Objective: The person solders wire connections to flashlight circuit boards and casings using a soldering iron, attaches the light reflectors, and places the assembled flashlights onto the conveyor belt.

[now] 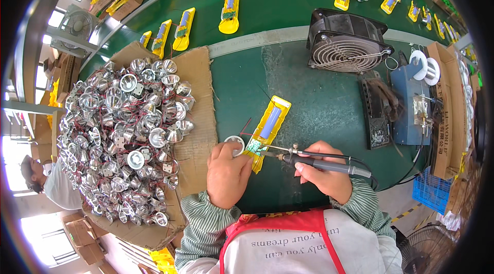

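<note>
In my right hand (325, 170) is a soldering iron (321, 165) with a thin metal feed tube along its top. Its tip reaches the small green circuit board (253, 146) in a yellow plastic housing (280, 103). A blue cylindrical battery (270, 122) lies in that housing, beyond the board. My left hand (226, 173) grips a silver reflector cup (235, 145) beside the board, fingers curled round it. A thin red wire (247, 134) runs between the cup and the board. The exact contact of the tip is too small to make out.
Many reflector cups (123, 135) are heaped on cardboard (198, 114) at left. A black fan (350, 42) stands at the back, with a blue soldering unit (409, 99) and solder spool (431, 70) at right. Yellow housings (229, 14) line the green far bench. A person (59, 186) is at far left.
</note>
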Tool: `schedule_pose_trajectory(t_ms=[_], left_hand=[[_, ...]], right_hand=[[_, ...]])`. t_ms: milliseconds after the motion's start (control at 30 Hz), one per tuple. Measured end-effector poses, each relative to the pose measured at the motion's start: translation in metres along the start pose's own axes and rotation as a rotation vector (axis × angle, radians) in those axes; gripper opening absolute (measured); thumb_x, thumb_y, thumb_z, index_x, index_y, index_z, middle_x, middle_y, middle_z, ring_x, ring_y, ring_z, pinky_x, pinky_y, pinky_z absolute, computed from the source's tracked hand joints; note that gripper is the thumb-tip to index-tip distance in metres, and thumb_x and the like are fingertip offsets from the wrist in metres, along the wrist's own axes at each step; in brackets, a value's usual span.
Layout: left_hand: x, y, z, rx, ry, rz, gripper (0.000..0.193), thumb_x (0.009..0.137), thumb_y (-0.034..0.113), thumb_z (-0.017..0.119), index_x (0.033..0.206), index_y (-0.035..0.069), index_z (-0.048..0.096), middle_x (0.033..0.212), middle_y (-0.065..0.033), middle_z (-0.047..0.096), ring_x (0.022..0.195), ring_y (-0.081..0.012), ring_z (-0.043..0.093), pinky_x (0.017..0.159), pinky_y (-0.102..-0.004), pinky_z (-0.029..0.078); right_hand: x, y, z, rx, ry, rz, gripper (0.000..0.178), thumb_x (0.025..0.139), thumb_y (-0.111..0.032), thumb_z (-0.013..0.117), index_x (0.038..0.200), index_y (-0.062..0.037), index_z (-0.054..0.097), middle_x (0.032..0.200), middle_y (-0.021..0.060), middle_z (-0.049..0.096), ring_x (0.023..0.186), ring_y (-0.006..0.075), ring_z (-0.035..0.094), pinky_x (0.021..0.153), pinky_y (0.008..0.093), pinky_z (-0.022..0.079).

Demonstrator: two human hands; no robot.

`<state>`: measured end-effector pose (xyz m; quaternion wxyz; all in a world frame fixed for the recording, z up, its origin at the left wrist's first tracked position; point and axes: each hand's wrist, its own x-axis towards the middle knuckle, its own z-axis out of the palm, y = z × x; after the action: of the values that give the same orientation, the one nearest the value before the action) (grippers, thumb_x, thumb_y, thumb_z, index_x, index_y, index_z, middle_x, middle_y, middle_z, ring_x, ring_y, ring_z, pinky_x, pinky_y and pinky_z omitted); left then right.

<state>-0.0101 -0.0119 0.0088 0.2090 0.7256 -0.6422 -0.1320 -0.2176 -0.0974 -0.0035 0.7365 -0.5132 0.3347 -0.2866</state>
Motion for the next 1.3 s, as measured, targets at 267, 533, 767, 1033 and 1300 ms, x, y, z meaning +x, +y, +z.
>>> schedule_pose_trajectory(t_ms=[267, 533, 767, 1033, 1300], left_hand=[[-0.001, 0.0, 0.003, 0.0, -0.014, -0.049, 0.008, 0.073, 0.012, 0.064, 0.078, 0.006, 0.067, 0.102, -0.0112, 0.056, 0.1, -0.0319, 0.05, 0.08, -0.0438, 0.04], [0.001, 0.002, 0.0, 0.018, 0.0, -0.002, 0.006, 0.073, 0.008, 0.064, 0.076, 0.003, 0.066, 0.098, -0.0148, 0.056, 0.092, -0.0327, 0.052, 0.078, -0.0407, 0.043], [0.0, 0.0, 0.002, 0.007, -0.021, -0.034, 0.007, 0.072, 0.011, 0.063, 0.076, 0.006, 0.066, 0.102, -0.0112, 0.056, 0.099, -0.0316, 0.05, 0.081, -0.0429, 0.04], [-0.005, -0.018, -0.014, 0.338, 0.118, -0.167, 0.025, 0.073, 0.025, 0.068, 0.086, 0.005, 0.062, 0.097, -0.0126, 0.055, 0.096, -0.0313, 0.05, 0.079, -0.0435, 0.04], [0.021, -0.019, -0.049, 0.33, 0.219, 0.033, 0.024, 0.075, 0.011, 0.063, 0.097, 0.005, 0.059, 0.096, -0.014, 0.053, 0.088, -0.0316, 0.051, 0.075, -0.0418, 0.043]], right_hand=[[0.001, 0.0, 0.0, -0.102, -0.033, -0.031, 0.013, 0.08, 0.001, 0.06, 0.087, 0.0047, 0.05, 0.074, 0.0123, 0.062, 0.062, 0.0124, 0.061, 0.051, 0.0237, 0.051], [-0.005, -0.012, -0.008, -0.007, 0.056, -0.025, 0.013, 0.08, -0.002, 0.062, 0.087, 0.0051, 0.054, 0.074, 0.0098, 0.062, 0.065, 0.0116, 0.062, 0.052, 0.023, 0.052], [-0.009, -0.012, -0.013, -0.007, 0.076, -0.038, 0.015, 0.08, 0.0, 0.062, 0.089, 0.0058, 0.053, 0.077, 0.0104, 0.062, 0.066, 0.0119, 0.062, 0.052, 0.0234, 0.052], [-0.015, -0.013, -0.019, -0.029, 0.105, -0.071, 0.015, 0.08, 0.001, 0.06, 0.091, 0.0039, 0.051, 0.074, 0.0122, 0.062, 0.06, 0.0124, 0.061, 0.05, 0.0234, 0.05], [-0.02, -0.013, -0.031, -0.003, 0.167, -0.082, 0.017, 0.079, 0.001, 0.061, 0.092, 0.0047, 0.051, 0.075, 0.0119, 0.062, 0.06, 0.0124, 0.061, 0.051, 0.0238, 0.05]])
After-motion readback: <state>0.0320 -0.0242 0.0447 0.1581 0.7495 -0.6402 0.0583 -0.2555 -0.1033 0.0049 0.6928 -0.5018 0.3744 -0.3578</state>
